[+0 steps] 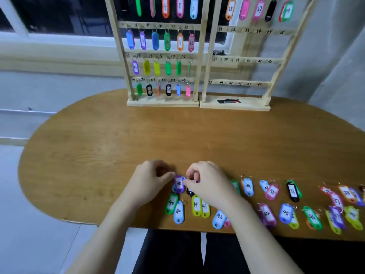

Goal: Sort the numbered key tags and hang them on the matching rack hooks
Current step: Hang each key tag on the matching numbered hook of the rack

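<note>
Purple tag 30 [179, 183] upright, long axis 12–6, between hands. Left hand [150, 180] pinches its top from 9 o'clock; right hand [207, 182] pinches something at 3 o'clock; equally near.

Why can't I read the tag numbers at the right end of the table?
Head view: motion blur smears the far-right tags, and wide-angle distortion bends the table edge; the purple tag 30 between the left hand and right hand reads clearly.
</note>
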{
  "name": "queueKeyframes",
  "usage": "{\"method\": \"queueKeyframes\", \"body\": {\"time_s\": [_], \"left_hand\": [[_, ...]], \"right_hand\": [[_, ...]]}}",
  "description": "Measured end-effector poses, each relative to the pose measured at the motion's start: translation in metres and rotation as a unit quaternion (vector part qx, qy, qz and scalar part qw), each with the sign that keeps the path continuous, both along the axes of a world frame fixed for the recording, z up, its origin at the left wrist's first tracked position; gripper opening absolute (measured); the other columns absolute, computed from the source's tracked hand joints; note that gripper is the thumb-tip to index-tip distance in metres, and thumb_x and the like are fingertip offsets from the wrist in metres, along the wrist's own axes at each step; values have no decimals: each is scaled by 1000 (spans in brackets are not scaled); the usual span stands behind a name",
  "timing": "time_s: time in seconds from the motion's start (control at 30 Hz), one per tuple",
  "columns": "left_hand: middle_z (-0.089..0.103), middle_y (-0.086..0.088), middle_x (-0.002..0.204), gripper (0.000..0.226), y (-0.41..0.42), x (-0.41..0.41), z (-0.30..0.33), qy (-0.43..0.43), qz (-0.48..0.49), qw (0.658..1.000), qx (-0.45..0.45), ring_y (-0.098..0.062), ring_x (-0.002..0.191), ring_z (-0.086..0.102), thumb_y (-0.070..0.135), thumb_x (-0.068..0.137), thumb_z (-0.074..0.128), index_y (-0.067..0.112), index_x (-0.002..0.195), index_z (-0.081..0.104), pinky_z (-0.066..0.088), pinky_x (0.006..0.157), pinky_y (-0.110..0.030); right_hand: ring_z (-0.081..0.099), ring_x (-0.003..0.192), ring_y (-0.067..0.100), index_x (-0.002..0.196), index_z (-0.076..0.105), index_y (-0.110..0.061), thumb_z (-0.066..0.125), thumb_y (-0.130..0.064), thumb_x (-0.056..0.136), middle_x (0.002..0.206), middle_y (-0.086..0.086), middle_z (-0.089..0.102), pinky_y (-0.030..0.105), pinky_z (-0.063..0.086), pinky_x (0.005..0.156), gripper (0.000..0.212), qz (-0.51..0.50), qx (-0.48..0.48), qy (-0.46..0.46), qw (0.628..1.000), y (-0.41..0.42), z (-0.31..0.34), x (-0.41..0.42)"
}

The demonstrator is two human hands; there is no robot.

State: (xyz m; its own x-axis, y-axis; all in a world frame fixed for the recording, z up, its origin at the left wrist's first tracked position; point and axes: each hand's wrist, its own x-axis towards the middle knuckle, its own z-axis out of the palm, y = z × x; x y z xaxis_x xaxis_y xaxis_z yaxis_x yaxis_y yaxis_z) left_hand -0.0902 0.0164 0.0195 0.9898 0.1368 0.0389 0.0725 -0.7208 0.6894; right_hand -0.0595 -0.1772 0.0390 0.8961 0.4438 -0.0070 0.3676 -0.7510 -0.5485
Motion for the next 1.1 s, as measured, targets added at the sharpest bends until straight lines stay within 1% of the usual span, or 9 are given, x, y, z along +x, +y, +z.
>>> {"method": "queueKeyframes", "body": {"time_s": [0.17, 0.3, 0.47, 0.57, 0.63, 0.7, 0.8, 0.93, 1.1], "left_hand": [[71, 14, 83, 8, 4, 15, -9, -17, -40, 999, -6, -4, 80, 64, 29, 81, 80, 28, 87, 74, 49, 77, -27], [67, 17, 79, 13, 9, 22, -16, -54, -59, 997, -20, -3, 80, 61, 24, 85, 77, 29, 76, 68, 45, 78, -27], [71, 10, 78, 16, 22, 19, -13, -111, 16, 975, -193, -6, 73, 64, 15, 96, 67, 22, 82, 64, 46, 72, -20], [70, 5, 73, 13, 29, 17, -9, -121, 45, 947, -294, -7, 66, 61, 12, 98, 63, 11, 85, 64, 46, 66, -18], [67, 6, 68, 12, 32, 17, -8, -121, 59, 932, -338, -4, 62, 57, 9, 99, 62, 3, 88, 62, 44, 62, -14], [64, 8, 67, 12, 32, 18, -7, -120, 64, 924, -357, -2, 60, 55, 8, 99, 61, 0, 89, 61, 43, 61, -12], [64, 6, 67, 12, 31, 16, -8, -112, 55, 924, -362, -2, 58, 55, 7, 99, 61, -1, 90, 60, 43, 60, -12], [64, 4, 68, 11, 32, 16, -10, -112, 50, 925, -360, -6, 60, 56, 8, 99, 62, 3, 89, 60, 44, 61, -16], [63, 7, 65, 12, 30, 14, -9, -120, 52, 927, -351, -4, 59, 53, 8, 100, 60, 2, 89, 61, 42, 61, -13]], "right_hand": [[46, 94, 13, 99, 68, -29, 64, -40, 95, 79, -14, 47, 27, 34, 84, 12, -13, -22, -18, 1000, 10, -6, 0], [45, 91, 12, 98, 68, -28, 64, -40, 95, 76, -15, 45, 28, 36, 88, 12, -38, -23, -36, 998, 15, -2, -1], [39, 86, 9, 89, 59, -34, 65, -54, 90, 75, -17, 42, 30, 35, 92, 21, -72, -60, -37, 995, 21, 9, -6], [46, 99, 11, 80, 54, -33, 61, -71, 84, 86, -16, 51, 32, 34, 100, 39, -102, -147, -10, 984, 28, 10, -9], [50, 109, 14, 79, 58, -31, 58, -76, 83, 92, -14, 57, 35, 33, 105, 45, -119, -182, 4, 976, 37, 9, -11], [52, 109, 16, 82, 63, -29, 56, -77, 84, 93, -12, 61, 36, 33, 103, 48, -129, -199, -1, 972, 45, 8, -12], [53, 105, 17, 91, 68, -29, 57, -73, 87, 97, -10, 65, 36, 34, 98, 46, -146, -200, -24, 969, 54, 9, -9], [53, 112, 18, 103, 70, -27, 62, -58, 92, 107, -7, 65, 36, 34, 101, 34, -139, -181, -2, 974, 61, 7, -2], [52, 107, 18, 98, 65, -25, 58, -38, 94, 102, -7, 63, 35, 35, 99, 16, -113, -168, -8, 979, 69, 5, 2]]}}
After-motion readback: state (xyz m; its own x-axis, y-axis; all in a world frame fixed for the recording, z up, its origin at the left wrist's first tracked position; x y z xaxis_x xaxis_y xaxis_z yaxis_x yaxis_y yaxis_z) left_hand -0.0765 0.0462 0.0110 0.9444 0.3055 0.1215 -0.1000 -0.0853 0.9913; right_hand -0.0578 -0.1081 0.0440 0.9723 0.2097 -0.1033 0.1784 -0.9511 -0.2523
